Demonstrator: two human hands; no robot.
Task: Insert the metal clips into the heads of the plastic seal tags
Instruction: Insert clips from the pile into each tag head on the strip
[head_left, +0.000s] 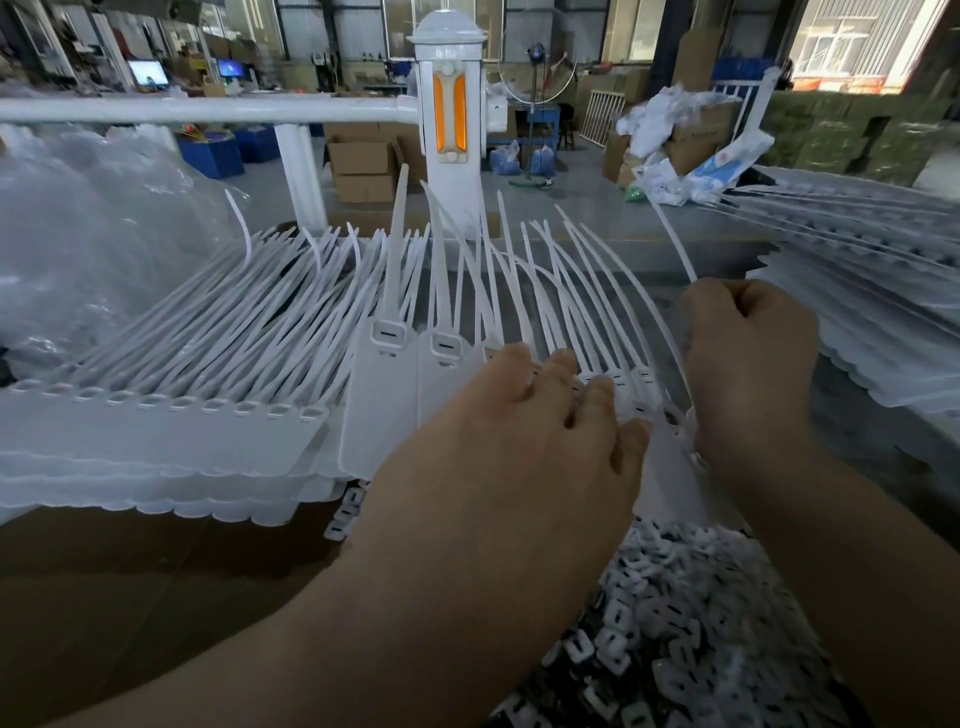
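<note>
White plastic seal tags (218, 364) cover most of the work surface, laid side by side in overlapping rows with their flat label ends toward the person and their thin tails fanning away. A second stack of the same tags (857, 291) lies to the right, well apart from the main rows. Clear plastic bags (78, 249) are piled at the far left. Behind the tags stands a white post (451, 130) with an orange reflector, joined to a white horizontal rail (197, 109). Cardboard boxes (363, 166) sit on the workshop floor beyond.

Near the lower right, a heap of small white clips (675, 613) with dark slots fills the space under the person's forearms.

The left hand (519, 441) rests palm down, fingers relaxed and spread, on the heads of the tags in the middle row, gripping nothing. The right hand (748, 358) is clenched round the tail of a single tag (675, 239), which rises up and away from the fist. Two tags (389, 389) just left of the left hand show slotted heads facing up.
</note>
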